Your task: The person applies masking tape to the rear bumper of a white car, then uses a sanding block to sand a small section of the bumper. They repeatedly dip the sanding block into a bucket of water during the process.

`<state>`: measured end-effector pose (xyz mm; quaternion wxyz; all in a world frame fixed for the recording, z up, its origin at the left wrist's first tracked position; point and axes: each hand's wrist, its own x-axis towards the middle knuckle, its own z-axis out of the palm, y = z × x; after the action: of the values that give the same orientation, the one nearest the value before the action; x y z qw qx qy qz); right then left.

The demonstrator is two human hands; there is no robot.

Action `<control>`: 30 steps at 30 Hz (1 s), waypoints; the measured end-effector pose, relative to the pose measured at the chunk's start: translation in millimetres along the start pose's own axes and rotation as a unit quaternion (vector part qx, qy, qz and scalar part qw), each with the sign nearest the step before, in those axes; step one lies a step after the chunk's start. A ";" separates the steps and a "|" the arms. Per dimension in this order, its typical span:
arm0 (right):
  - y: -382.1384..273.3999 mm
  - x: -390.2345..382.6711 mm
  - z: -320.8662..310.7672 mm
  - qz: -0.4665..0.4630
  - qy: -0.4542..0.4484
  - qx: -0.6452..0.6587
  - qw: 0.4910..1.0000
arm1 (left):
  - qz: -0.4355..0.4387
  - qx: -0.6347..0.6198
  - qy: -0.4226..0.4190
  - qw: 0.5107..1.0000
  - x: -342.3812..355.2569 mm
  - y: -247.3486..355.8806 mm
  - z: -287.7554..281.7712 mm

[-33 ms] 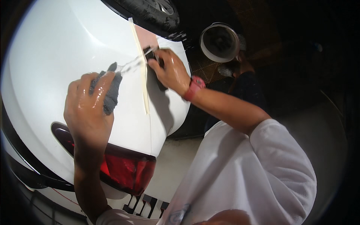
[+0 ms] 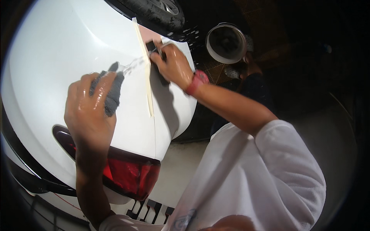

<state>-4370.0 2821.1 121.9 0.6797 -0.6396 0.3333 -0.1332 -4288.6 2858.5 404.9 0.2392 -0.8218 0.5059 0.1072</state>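
My left hand [image 2: 86, 107], wet and curled, grips a dark grey cloth [image 2: 112, 94] over the white car body [image 2: 46, 69]; a dark tip pokes from its top, and water streaks run from near it toward my right hand [image 2: 174, 65]. That hand, wet, holds a black block [image 2: 163, 77] against the panel beside a pale masking tape strip [image 2: 149, 104]. Above the block, a pinkish patch [image 2: 146, 32] shows on the panel, with droplets flying past its edge. The fingertips of my left hand are partly hidden by the cloth.
A tyre [image 2: 162, 21] is at the top, a bucket [image 2: 225, 27] at upper right beside my sandalled foot [image 2: 233, 72], on dark grated floor tiles [image 2: 212, 69]. The red tail light [image 2: 131, 173] lies below my hands, near my left forearm.
My right hand has shifted slightly up along the panel with the black block. My left hand has moved a little to the left with the cloth.
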 end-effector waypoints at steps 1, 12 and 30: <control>11.0 24.1 6.6 -0.025 0.047 -0.031 0.998 | -0.011 -0.002 0.013 1.000 3.5 2.2 -0.7; -7.1 34.2 1.6 0.021 -0.018 -0.035 0.999 | -0.041 0.048 -0.057 0.996 7.4 -10.1 3.2; 6.8 -14.8 5.6 -0.042 -0.010 -0.051 0.998 | 0.025 0.045 -0.017 0.999 0.5 -12.8 8.4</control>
<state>-4379.1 2835.5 119.4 0.6434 -0.6883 0.3055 -0.1377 -4276.5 2867.2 401.2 0.2818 -0.7956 0.5260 0.1042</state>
